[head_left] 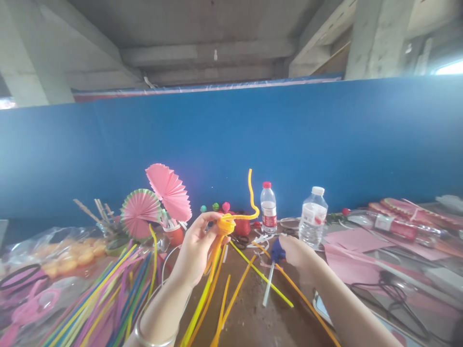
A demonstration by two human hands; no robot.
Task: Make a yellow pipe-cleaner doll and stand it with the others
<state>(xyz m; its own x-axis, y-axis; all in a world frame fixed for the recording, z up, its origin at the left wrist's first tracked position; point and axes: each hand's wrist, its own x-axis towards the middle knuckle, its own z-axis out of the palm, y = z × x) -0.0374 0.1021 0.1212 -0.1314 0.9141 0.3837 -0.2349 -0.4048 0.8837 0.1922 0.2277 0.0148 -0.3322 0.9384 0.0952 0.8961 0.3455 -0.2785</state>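
Observation:
My left hand (197, 248) is raised over the table, fingers pinched on a coil of yellow and orange pipe cleaners (224, 225). One yellow end curls up above it, and long stems hang down toward me. My right hand (294, 251) rests lower to the right, closed around a tool with a blue handle (277, 251) and a white stick pointing down at the table. More orange and yellow pipe cleaners (231, 294) lie on the brown table between my arms.
A heap of coloured pipe cleaners (108, 299) lies left. Pink paper fans (168, 193) stand in cups behind. Two water bottles (313, 217) stand mid-table. Pink paper sheets (352, 250), a black cable (392, 296) and a blue wall (325, 144) fill the right and back.

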